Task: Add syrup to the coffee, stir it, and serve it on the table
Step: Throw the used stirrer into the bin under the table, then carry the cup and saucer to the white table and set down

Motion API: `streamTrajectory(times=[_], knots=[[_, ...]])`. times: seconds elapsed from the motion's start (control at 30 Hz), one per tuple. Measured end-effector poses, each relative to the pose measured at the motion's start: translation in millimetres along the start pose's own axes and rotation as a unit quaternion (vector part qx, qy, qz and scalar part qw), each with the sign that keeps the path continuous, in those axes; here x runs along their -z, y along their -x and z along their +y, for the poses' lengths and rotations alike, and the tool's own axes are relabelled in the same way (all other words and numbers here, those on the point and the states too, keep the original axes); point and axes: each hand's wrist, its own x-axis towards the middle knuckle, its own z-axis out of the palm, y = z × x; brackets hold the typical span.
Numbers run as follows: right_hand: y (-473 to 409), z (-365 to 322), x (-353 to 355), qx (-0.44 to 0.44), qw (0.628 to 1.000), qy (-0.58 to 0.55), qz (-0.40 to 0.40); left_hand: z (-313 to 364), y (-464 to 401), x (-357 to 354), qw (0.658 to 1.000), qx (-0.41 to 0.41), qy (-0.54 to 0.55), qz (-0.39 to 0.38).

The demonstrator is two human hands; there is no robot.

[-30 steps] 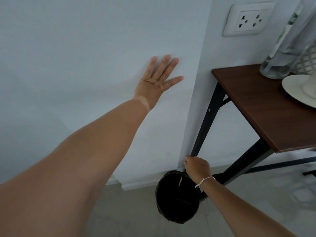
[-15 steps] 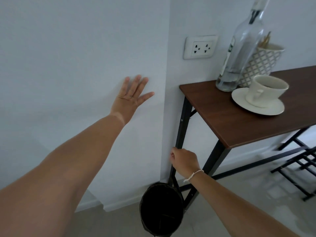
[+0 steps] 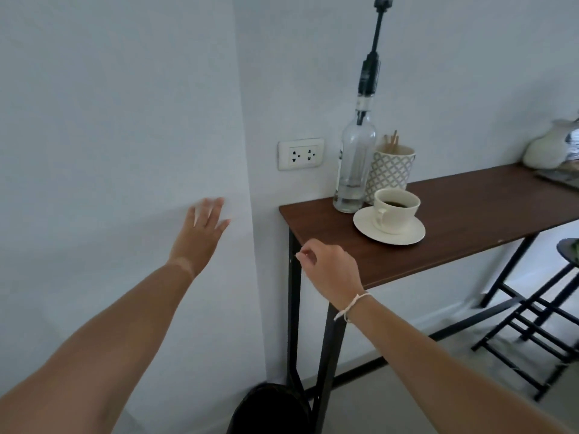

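A white cup of black coffee [image 3: 396, 211] stands on a white saucer [image 3: 407, 234] near the left end of a dark wooden table [image 3: 470, 220]. Behind it stands a clear glass syrup bottle [image 3: 355, 164] with a tall black pump. A patterned cup [image 3: 391, 170] beside the bottle holds wooden stir sticks. My left hand [image 3: 200, 236] is flat against the white wall, fingers spread. My right hand [image 3: 329, 267], fingers curled loosely with nothing in them, hovers in front of the table's near left corner.
A black round bin [image 3: 269, 408] sits on the floor by the table's black leg [image 3: 294, 308]. A wall socket [image 3: 300, 153] is above the table's left end. A black stool frame [image 3: 532, 349] stands at the right. A white object [image 3: 546, 148] rests at the table's far right.
The view has risen from the bin to the tabletop. My right hand has lifted away from the bin to table-edge height. My left hand stays on the wall.
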Motion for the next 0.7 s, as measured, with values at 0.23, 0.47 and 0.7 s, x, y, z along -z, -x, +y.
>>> streamTrajectory(times=[0.23,0.47,0.7], knots=[[-17,54,58,-0.006,0.998,-0.025,0.05,21,-4,62,0.994,0.048,0.063,-0.076],[-29,142,100,-0.02,0.996,-0.069,0.046,73,-24,142,0.978,0.089,0.174,-0.075],[-40,227,130,-0.058,0.995,-0.084,-0.012,138,-44,214,0.892,0.186,0.403,-0.085]])
